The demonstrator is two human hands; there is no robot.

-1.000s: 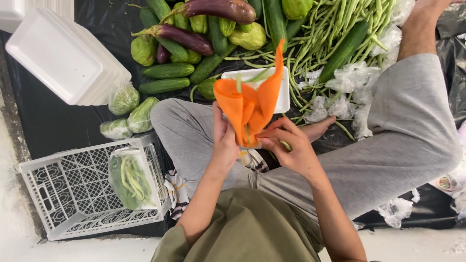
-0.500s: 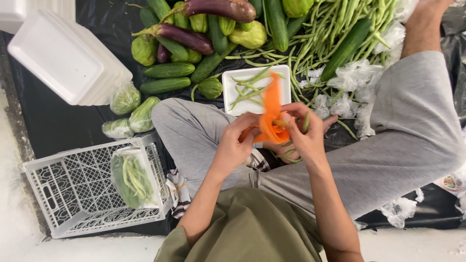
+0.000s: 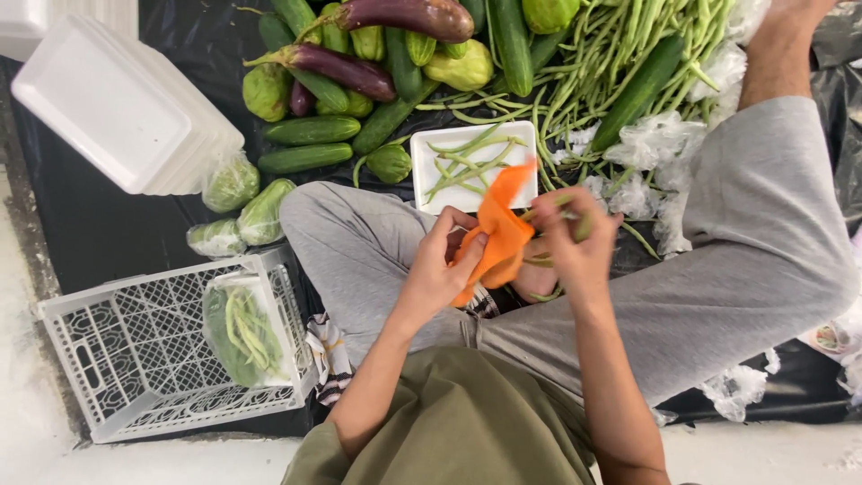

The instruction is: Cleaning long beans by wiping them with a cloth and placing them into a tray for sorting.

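Head view, centre of frame: the left hand (image 3: 440, 269) and right hand (image 3: 575, 238) both pinch an orange plastic bag (image 3: 498, 238) above the lap, with green beans (image 3: 549, 260) clamped in the right fingers. Just above sits a white foam tray (image 3: 426, 153) of beans.
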